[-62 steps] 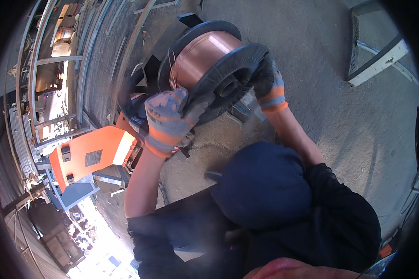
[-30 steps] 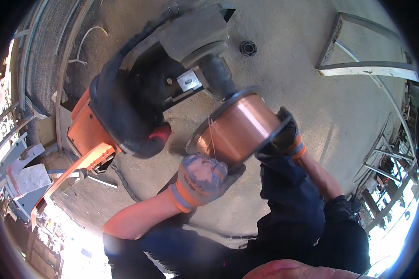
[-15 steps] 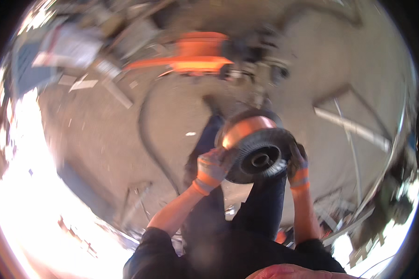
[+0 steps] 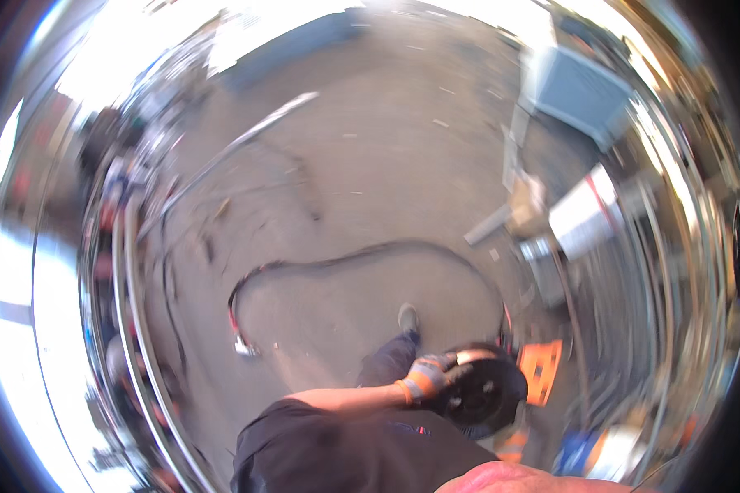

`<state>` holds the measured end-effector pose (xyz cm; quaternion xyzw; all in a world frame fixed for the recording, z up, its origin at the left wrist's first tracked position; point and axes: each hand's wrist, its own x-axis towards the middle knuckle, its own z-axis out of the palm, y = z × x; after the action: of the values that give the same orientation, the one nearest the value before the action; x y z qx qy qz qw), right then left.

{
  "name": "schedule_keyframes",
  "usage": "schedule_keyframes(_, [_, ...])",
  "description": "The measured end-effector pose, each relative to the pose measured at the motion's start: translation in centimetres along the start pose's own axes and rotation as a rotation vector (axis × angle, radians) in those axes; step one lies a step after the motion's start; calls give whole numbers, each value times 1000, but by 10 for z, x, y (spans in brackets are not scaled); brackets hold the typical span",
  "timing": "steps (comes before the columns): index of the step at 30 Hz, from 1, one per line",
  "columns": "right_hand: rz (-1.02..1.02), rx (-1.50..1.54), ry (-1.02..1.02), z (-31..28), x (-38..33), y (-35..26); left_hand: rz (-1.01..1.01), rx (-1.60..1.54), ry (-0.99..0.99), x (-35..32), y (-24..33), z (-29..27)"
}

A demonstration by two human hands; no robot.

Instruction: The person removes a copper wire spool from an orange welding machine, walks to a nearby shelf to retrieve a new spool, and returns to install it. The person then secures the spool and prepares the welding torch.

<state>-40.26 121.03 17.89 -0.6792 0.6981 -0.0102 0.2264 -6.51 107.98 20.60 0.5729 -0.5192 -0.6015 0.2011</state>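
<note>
I am carrying a black spool of copper-coloured wire (image 4: pixel 478 393) in front of my body. My left hand (image 4: pixel 429 377), in a grey glove with an orange cuff, grips the spool's left flange. My right hand (image 4: pixel 511 449) shows only as an orange cuff below the spool, and its grip is hidden. The picture is motion-blurred. My dark trouser leg and grey shoe (image 4: pixel 408 317) reach forward over the concrete floor.
A black cable (image 4: pixel 337 264) loops across the floor ahead. An orange machine part (image 4: pixel 541 371) stands just right of the spool. A grey-blue cabinet (image 4: pixel 582 89) and a white board (image 4: pixel 585 212) lie far right. Metal rails and racks (image 4: pixel 131 271) line the left side.
The view has swung far round: the orange machine went from ahead of me to my right. The spool stays in both hands and now sits lower, close to my body.
</note>
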Motion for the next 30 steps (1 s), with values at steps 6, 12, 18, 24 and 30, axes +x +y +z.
schedule_keyframes(6, [-272, 151, 47, -54, 258, -104, 91, 88, 313, 28, 45, -144])
schedule_keyframes(12, [-531, 103, -26, -96, 475, -218, 4, 14, 550, 111, 75, -268])
schedule_keyframes(18, [-750, 91, -125, -112, 741, -293, -43, -106, 823, 274, 105, -393])
schedule_keyframes(24, [-914, 231, -229, -193, 934, -449, -75, -360, 998, 384, 193, -526])
schedule_keyframes(30, [-1157, -125, -80, -206, 1151, -592, -8, -506, 1127, 497, 197, -675])
